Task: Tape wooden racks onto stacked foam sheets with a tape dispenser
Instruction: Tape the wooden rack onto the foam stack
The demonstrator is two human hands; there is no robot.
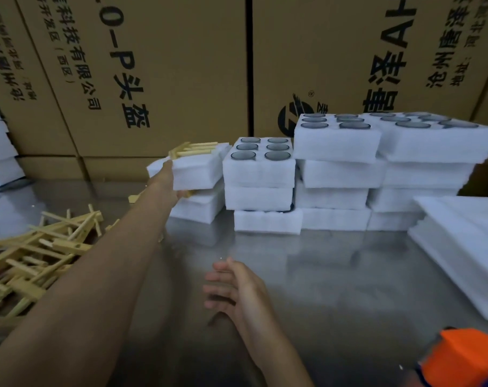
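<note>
my left hand [171,180] grips the foam bundle [195,169], rack [194,149] on top, beside the foam stacks [259,174] for stacking; right hand [234,289] hangs loose-fingered, free.

Two bare forearms show, with no sleeves, gloves, watches or rings visible. The long left forearm enters from 7 o'clock and ends in the left hand [172,182] near 11 o'clock of centre. The shorter right forearm enters from 6 o'clock, ending in the right hand [233,289].
</note>
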